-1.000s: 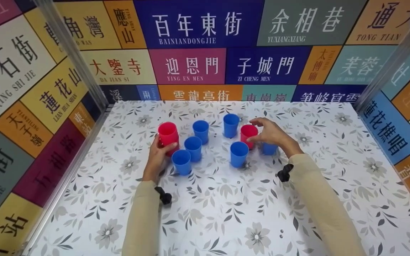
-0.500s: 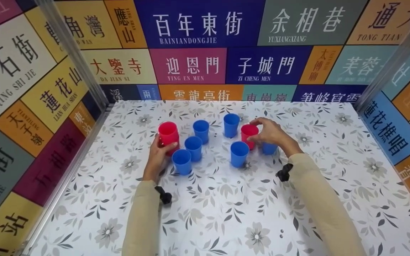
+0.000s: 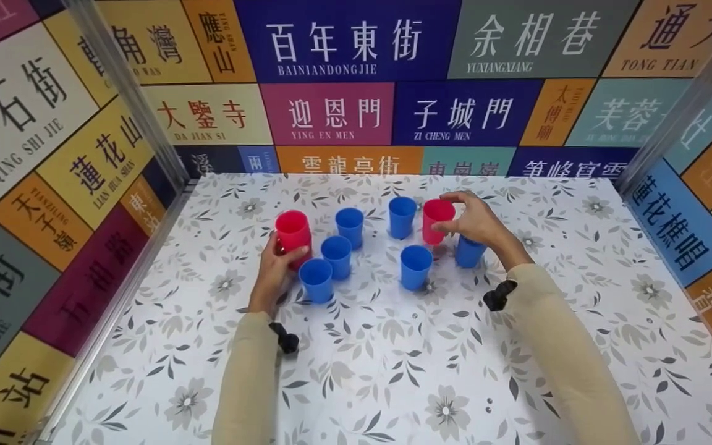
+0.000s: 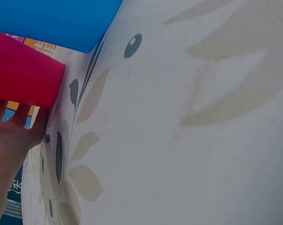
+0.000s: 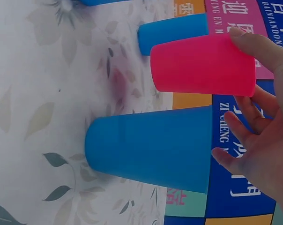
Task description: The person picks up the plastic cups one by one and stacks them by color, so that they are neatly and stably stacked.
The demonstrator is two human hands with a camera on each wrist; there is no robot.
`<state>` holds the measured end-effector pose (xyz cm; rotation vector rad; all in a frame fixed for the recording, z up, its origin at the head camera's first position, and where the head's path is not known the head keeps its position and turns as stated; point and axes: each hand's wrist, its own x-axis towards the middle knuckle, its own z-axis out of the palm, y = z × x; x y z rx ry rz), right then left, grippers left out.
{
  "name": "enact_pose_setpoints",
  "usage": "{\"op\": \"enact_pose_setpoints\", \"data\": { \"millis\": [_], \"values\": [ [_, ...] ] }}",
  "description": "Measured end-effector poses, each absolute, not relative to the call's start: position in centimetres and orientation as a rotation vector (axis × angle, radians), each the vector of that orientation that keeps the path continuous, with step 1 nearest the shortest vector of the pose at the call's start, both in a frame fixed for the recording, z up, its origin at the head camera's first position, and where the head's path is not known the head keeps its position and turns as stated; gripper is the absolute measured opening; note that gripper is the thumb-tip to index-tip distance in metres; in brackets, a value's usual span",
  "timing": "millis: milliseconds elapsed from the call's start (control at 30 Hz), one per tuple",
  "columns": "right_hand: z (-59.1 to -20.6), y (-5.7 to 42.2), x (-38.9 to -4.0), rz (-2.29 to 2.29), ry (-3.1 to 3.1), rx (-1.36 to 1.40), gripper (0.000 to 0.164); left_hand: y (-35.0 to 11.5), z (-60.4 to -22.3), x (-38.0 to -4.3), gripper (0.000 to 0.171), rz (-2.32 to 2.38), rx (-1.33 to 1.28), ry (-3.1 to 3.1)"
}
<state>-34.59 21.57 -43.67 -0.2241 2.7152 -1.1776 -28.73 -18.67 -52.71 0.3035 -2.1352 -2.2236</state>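
In the head view my left hand grips red cups, which look like one nested in another, at the left of the group. The left wrist view shows its fingers under a red cup. With thumb and fingers near the rim, my right hand holds another red cup. That cup hangs upright above the table, its base apart from it in the right wrist view. Just in front of this hand stands a blue cup; more blue cups are close by.
Beside the left hand, blue cups stand in a slanting row. All rest mouth up on a table with a floral cover. Printed panels wall the table at the back and both sides.
My right hand has lifted its red cup off the table and moved slightly away and to the right, uncovering more of the blue cup behind it. The left hand has stayed in place.
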Motion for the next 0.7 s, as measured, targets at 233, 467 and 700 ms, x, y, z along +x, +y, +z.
{"op": "enact_pose_setpoints", "data": {
  "millis": [233,467,700],
  "values": [
    [-42.2,20.9,-34.4,-1.309,2.688,-0.215,0.082,-18.7,-52.8,-28.6,0.075,-2.213,0.308,-2.128],
    [-40.4,18.9,-34.3,-1.367,2.669,-0.266,0.082,-18.7,-52.9,-28.5,0.075,-2.243,0.3,-2.09],
    [-38.3,16.4,-34.2,-1.401,2.675,-0.44,0.078,-18.6,-52.6,-28.5,0.075,-2.231,0.338,-2.124]
  ]
}}
